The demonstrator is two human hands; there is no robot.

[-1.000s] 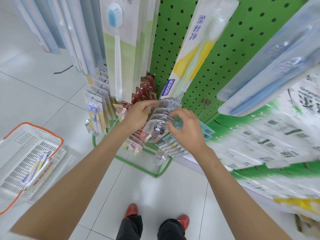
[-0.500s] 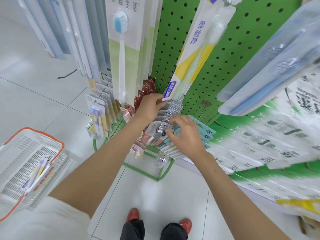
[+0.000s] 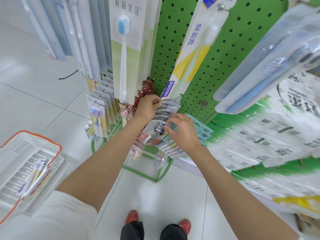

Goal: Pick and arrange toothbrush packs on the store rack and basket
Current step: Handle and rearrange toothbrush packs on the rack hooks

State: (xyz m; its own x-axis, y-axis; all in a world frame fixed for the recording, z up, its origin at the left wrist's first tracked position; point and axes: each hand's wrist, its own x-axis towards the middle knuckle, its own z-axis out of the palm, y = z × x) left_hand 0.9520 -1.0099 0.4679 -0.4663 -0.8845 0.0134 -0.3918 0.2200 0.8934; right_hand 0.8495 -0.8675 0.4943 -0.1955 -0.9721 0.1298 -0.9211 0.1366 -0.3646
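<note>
Left grip (image 3: pixel 149 108): pinching rear blister packs (image 3: pixel 168 105), centre frame.
Right grip (image 3: pixel 183 132): clamping front blister pack (image 3: pixel 154 129).
Advice: sliding it straight outward.

Hanging toothbrush packs (image 3: pixel 126 49) crowd just above the left hand (image 3: pixel 147 108) and right hand (image 3: pixel 183 130), green pegboard (image 3: pixel 225 49) blocks beyond, open floor (image 3: pixel 43 104) lies leftward.

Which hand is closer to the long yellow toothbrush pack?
Left. The left hand is just below the yellow pack; the right hand is lower, gripping clear packs.
</note>
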